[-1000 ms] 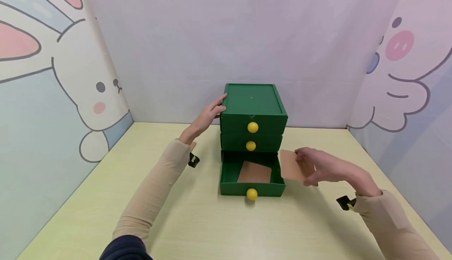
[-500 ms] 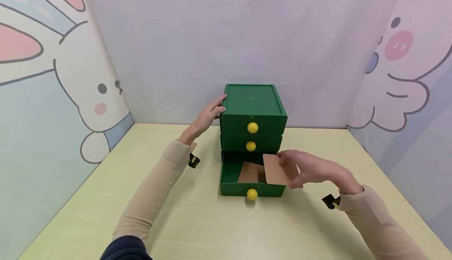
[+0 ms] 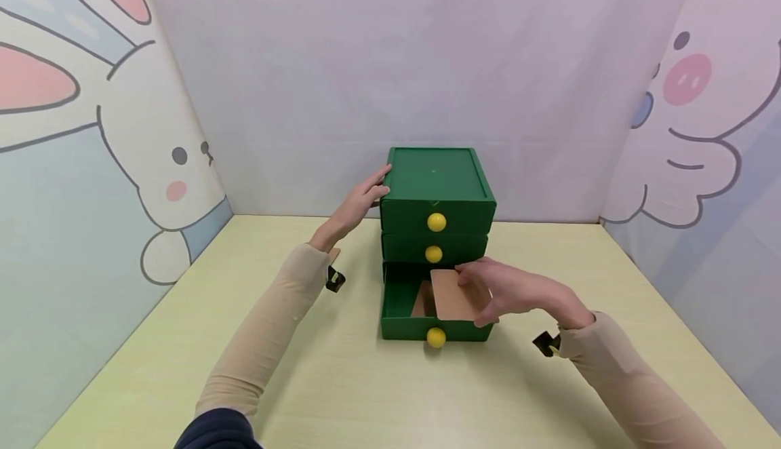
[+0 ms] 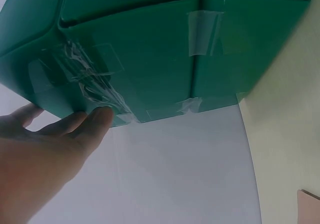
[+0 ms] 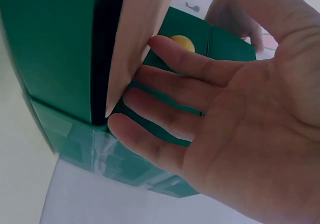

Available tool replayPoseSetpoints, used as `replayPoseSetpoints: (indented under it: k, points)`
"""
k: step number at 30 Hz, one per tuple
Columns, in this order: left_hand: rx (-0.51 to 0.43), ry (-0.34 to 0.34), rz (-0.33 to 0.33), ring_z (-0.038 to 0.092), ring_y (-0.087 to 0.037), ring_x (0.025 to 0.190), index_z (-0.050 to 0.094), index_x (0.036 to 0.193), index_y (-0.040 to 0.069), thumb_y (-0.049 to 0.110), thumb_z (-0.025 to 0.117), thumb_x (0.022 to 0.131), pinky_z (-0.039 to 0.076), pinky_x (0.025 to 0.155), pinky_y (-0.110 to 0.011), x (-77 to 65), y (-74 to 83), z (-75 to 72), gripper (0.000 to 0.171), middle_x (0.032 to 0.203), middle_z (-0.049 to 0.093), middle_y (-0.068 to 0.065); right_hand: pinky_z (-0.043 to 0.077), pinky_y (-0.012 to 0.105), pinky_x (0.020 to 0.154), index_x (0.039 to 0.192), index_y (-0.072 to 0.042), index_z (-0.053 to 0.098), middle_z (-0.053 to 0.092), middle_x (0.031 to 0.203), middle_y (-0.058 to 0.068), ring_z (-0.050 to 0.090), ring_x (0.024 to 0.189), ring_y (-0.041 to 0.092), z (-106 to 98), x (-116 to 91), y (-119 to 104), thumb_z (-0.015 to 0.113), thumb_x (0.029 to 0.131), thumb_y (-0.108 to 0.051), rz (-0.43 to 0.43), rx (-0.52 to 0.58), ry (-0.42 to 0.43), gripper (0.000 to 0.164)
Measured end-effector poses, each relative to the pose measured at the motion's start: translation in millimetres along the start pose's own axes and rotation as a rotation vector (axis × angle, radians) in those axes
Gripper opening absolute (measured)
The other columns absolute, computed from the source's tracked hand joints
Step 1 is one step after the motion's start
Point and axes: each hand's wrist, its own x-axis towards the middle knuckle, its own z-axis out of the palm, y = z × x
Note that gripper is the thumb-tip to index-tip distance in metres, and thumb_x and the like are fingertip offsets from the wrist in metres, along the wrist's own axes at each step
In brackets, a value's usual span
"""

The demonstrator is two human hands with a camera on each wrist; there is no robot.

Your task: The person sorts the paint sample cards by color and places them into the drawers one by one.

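Observation:
A small green drawer cabinet (image 3: 436,174) with yellow knobs stands in the middle of the table, its bottom drawer (image 3: 403,328) pulled out. My left hand (image 3: 352,209) rests against the cabinet's upper left side, fingers extended; the left wrist view shows the fingertips on the taped green wall (image 4: 150,74). With thumb and fingers my right hand (image 3: 518,289) holds a thin brown square board (image 3: 453,296) with rounded corners by its edges, tilted over the drawer's right part. Under it, inside the drawer, lies another brown board (image 3: 421,300), partly hidden.
On the table left of the cabinet lies one more brown piece (image 3: 334,255), mostly behind the left wrist. The two upper drawers are closed, with yellow knobs (image 3: 436,222) on their fronts. Pale curtains with cartoon animals surround the table (image 3: 366,388).
My right hand has moved left with the brown board, from beside the drawer to over it, covering more of the board inside. My left hand has stayed on the cabinet.

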Motion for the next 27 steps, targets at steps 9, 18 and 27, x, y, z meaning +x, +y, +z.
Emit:
replayPoseSetpoints:
  k: [9, 18, 27]
  points:
    - [0.003, -0.005, 0.008, 0.018, -0.021, 0.15, 0.018, 0.156, 0.026, 0.036, 0.035, 0.103, 0.03, 0.116, -0.05, 1.0, -1.9, 2.6, 0.056, 0.163, 0.014, 0.0, 0.047, 0.046, 0.099, 0.126, -0.005, 0.057, 0.044, 0.147, 0.017, 0.046, 0.127, 0.034, 1, 4, 1, 0.079, 0.079, -0.025, 0.003, 0.018, -0.003, 0.056]
    - [-0.005, 0.008, 0.026, 0.018, -0.022, 0.15, 0.017, 0.156, 0.027, 0.036, 0.035, 0.103, 0.029, 0.117, -0.051, 1.0, -5.2, 2.2, 0.056, 0.163, 0.015, -0.001, 0.052, 0.021, 0.078, 0.112, -0.011, 0.069, 0.07, 0.104, 0.006, 0.063, 0.088, 0.007, -47, -5, 5, 0.069, 0.089, -0.016, -0.16, 0.252, 0.466, 0.024]
    - [0.18, 0.217, -0.079, 0.035, -0.033, 0.141, 0.024, 0.154, 0.02, 0.046, 0.038, 0.101, 0.035, 0.111, -0.053, -14.9, -29.2, -16.9, 0.06, 0.156, 0.033, -0.014, 0.044, 0.043, 0.102, 0.147, -0.04, 0.036, 0.04, 0.153, 0.002, 0.046, 0.129, 0.024, -84, 23, 28, 0.057, 0.096, -0.038, 0.099, 0.359, 0.644, 0.055]
